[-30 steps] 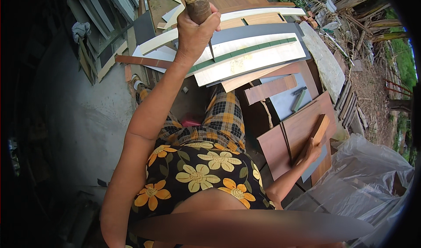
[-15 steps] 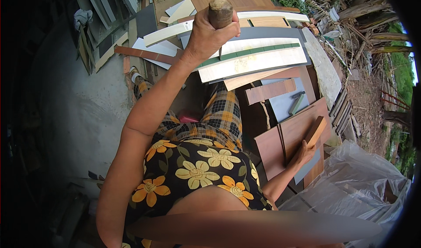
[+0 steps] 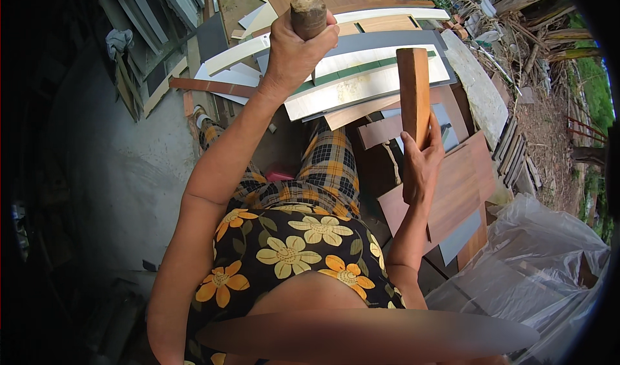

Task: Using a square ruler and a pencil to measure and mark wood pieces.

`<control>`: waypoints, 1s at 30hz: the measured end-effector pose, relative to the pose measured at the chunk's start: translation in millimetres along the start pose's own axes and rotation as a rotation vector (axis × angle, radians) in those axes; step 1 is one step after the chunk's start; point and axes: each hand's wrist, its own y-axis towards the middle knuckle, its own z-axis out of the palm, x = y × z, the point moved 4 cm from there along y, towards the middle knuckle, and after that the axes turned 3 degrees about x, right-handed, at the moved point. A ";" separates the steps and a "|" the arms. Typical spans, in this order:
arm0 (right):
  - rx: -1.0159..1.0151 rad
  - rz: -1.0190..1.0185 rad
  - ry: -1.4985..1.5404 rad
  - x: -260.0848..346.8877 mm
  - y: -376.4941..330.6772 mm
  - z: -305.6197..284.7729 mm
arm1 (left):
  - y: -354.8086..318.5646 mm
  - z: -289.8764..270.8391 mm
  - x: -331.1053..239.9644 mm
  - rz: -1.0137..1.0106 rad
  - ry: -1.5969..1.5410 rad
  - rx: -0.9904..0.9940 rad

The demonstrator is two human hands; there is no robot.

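A seated person's left hand (image 3: 294,55) clamps a raised wooden tool handle (image 3: 308,15) (blade hidden) while the right hand (image 3: 421,165) grips a reddish-brown wooden strip (image 3: 413,93) upright above stacked laminate boards (image 3: 361,81), apparently steadied for trimming.

At the top centre of the frame the left hand (image 3: 294,55) grips a round wooden handle (image 3: 308,13). Right of centre, the right hand (image 3: 421,165) holds a reddish-brown wood strip (image 3: 413,93) upright above stacked boards (image 3: 361,81).
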 end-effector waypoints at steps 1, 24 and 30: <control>0.060 -0.067 -0.106 -2.0 8.1 9.0 | 0.7 1.1 -2.5 0.001 -0.002 0.004; 0.242 -0.183 -0.512 7.8 53.1 71.6 | -1.8 19.2 -16.8 -0.053 0.069 0.038; 0.251 -0.153 -0.477 2.6 53.0 73.3 | -4.6 7.9 -10.6 -0.091 -0.017 0.043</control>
